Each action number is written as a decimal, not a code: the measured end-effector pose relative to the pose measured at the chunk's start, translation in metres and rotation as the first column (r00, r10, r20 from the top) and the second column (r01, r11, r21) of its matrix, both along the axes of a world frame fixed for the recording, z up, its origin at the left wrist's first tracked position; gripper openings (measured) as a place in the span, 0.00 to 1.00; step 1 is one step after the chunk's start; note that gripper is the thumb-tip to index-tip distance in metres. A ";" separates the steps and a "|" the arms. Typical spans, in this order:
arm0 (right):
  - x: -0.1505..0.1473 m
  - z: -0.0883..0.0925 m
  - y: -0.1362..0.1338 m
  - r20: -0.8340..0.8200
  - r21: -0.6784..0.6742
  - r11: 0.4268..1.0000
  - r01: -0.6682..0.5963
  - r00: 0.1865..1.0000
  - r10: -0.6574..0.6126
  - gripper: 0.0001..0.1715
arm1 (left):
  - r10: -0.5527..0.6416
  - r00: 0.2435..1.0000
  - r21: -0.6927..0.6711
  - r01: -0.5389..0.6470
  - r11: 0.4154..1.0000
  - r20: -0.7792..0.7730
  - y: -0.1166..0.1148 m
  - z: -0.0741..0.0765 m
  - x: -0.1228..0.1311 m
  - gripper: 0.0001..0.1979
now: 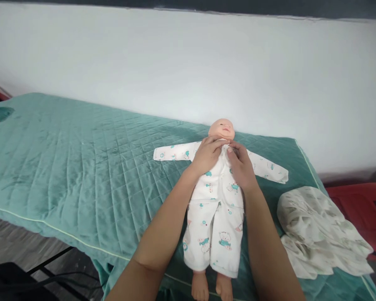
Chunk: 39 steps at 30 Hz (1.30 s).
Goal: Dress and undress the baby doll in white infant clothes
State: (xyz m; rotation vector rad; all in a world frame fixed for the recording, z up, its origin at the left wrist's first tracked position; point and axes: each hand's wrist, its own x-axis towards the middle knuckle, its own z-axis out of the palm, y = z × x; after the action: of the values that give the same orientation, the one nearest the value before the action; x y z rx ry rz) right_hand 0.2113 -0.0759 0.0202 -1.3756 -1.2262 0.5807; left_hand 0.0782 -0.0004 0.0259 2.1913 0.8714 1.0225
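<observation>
A baby doll (222, 128) lies on its back, head toward the wall and bare feet toward me. It wears a white long-sleeved baby shirt (213, 179) with small teal and pink animal prints, and matching trousers (225, 255). Both sleeves stretch out sideways; no doll hands show at the cuffs. My left hand (209, 154) is closed at the shirt's collar, just under the chin. Opposite it, my right hand (242, 164) has its fingers closed on the other side of the collar. The fingertips nearly meet, and they hide the neckline.
A teal quilted cover (90, 167) spreads over the bed, which stands against a white wall (188, 67). A crumpled pale patterned cloth (319, 234) lies at the right. Beyond the bed's right end is a red plastic object (363, 209). Dark cables (72, 278) hang at lower left.
</observation>
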 end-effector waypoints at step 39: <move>-0.004 -0.002 -0.023 -0.029 0.107 0.994 0.031 0.999 -0.028 0.04 | -0.186 0.970 -0.158 0.211 0.965 0.158 -0.021 0.003 -0.033 0.10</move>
State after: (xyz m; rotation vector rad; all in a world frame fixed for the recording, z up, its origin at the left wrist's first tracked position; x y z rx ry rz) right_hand 0.2072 -0.0987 0.0184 -1.2892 -1.1966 0.5038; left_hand 0.0451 -0.0210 0.0289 1.9869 0.6354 0.9533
